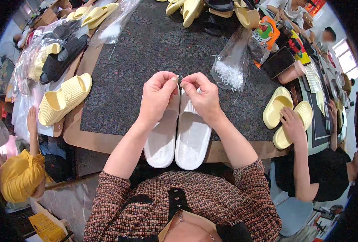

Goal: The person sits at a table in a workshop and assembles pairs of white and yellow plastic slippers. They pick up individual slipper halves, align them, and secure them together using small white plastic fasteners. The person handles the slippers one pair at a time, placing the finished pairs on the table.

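My left hand (159,97) and my right hand (202,96) meet over the toe ends of a pair of white slide sandals. Thumb and forefinger of each are pinched together. A tiny pale piece shows between the fingertips, too small to name. Below the hands, the left white slide (160,141) and the right white slide (193,141) lie side by side, heels toward me and past the table edge. My fingers partly hide their straps. To the right of my hands lies a clear plastic bag (229,74) of small white plastic strips.
A dark patterned mat (122,97) covers the table. Yellow slides (66,99) and a black slide (68,58) are at left, more yellow slides (189,12) at the far side. At right, a co-worker's hand (294,125) rests on yellow slides (278,107) near a pink cup (292,72).
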Action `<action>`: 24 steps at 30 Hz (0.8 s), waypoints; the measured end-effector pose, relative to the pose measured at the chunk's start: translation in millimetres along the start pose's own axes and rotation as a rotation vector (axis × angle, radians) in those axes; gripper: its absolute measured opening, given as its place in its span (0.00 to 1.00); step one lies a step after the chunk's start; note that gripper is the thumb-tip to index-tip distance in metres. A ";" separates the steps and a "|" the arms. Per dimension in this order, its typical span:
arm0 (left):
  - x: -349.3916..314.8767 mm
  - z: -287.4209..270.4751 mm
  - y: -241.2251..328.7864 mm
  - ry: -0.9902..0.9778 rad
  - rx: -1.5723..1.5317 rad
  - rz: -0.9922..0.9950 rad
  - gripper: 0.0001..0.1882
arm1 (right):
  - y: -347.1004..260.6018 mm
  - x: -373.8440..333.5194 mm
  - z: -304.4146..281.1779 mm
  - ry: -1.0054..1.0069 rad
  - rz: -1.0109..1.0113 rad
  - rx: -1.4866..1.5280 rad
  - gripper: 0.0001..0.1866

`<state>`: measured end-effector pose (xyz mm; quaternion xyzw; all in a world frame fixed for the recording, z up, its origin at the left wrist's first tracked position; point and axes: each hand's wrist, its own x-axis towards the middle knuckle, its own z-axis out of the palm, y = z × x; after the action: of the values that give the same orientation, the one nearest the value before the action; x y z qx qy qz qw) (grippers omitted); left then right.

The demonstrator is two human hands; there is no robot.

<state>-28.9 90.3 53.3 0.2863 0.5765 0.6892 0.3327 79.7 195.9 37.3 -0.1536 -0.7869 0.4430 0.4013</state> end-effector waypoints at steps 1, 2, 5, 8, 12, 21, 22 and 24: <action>1.4 -1.4 -0.9 -0.002 -0.005 -0.012 0.05 | -1.1 0.3 0.1 -0.008 0.003 0.007 0.06; 2.8 -2.3 -1.9 -0.009 -0.052 -0.024 0.05 | -2.7 0.5 0.1 -0.016 0.013 0.002 0.06; 7.1 -3.6 -3.5 -0.042 -0.166 -0.074 0.05 | -2.9 -0.2 0.1 -0.029 0.025 -0.010 0.05; 8.8 -5.8 0.4 -0.078 -0.212 -0.145 0.04 | 1.3 -0.7 1.2 -0.028 -0.001 -0.010 0.05; 13.0 -11.0 -1.5 -0.125 -0.229 -0.185 0.04 | 2.1 0.0 2.1 -0.041 -0.025 -0.005 0.04; 15.2 -14.7 0.8 -0.187 -0.227 -0.202 0.04 | 0.4 -0.6 2.8 -0.043 -0.042 0.001 0.04; 15.1 -14.2 1.1 -0.185 -0.220 -0.201 0.04 | 0.4 -0.9 2.7 -0.043 -0.040 -0.005 0.04; 13.6 -13.6 1.1 -0.168 -0.237 -0.224 0.04 | -2.7 -0.6 1.9 -0.046 -0.045 -0.014 0.03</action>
<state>-48.0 92.7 52.2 0.2359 0.4897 0.6846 0.4857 78.9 192.9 38.7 -0.1285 -0.8023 0.4315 0.3920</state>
